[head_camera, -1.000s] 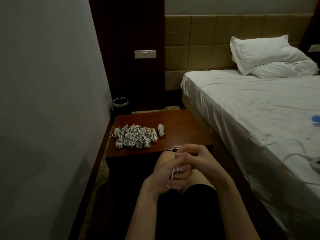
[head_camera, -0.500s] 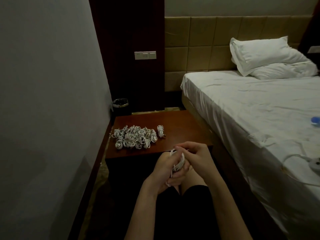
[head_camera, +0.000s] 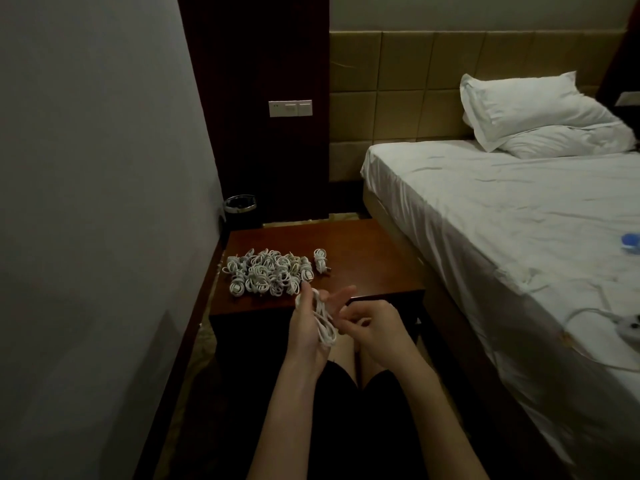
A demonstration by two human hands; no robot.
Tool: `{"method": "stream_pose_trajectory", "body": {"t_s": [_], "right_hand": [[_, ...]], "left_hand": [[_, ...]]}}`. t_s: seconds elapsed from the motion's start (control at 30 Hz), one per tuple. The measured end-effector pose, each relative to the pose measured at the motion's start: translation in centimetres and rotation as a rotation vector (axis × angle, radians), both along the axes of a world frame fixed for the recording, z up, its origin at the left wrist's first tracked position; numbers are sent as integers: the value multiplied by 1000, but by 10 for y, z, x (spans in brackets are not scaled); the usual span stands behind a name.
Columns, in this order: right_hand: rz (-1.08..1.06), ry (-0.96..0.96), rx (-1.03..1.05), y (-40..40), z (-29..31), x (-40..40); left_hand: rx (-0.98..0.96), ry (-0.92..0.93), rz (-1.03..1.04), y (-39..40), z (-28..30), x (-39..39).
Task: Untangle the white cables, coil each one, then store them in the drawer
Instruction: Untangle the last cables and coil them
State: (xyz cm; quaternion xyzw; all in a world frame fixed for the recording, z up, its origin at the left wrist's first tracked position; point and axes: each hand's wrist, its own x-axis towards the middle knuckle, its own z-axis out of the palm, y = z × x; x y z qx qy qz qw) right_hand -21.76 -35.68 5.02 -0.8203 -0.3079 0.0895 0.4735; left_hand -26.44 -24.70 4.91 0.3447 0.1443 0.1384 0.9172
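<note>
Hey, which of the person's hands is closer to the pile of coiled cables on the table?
Left. The left hand, holding a looped cable, has its fingertips right at the near edge of the pile. The right hand sits farther right and nearer the person, clear of the pile.

Power strip (head_camera: 632, 328) cut by right edge

Nightstand (head_camera: 363, 258): we find it left of the bed (head_camera: 502, 216).
Coiled cables (head_camera: 266, 275): on its left part.
Single coil (head_camera: 321, 260): just right of them.
</note>
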Motion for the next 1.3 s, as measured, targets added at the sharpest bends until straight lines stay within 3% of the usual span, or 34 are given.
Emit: {"method": "stream_pose_trajectory", "body": {"t_s": [0.1,0.23,0.4,0.53,0.8,0.97,1.13,1.3], "right_hand": [[48,-41,-69,-7,7,2],[202,2,-193,-20,22,7],[310,-148,-415,-13,24,1],[278,-253,-397,-3,24,-8],[344,-1,-185,-14,41,-10],[392,16,71,-19,48,-14],[298,68,147,-16,43,-15],[177,-36,135,-21,37,-5]], "left_hand": [[-171,-29,132,7,3,-1],[-177,-3,228,10,9,-4],[196,120,270,6,0,0],[365,149,231,6,-1,-1],[475,189,209,20,7,-13],[805,236,48,4,15,-13],[485,160,-325,-4,16,-18],[460,113,-539,-2,15,-22]]}}
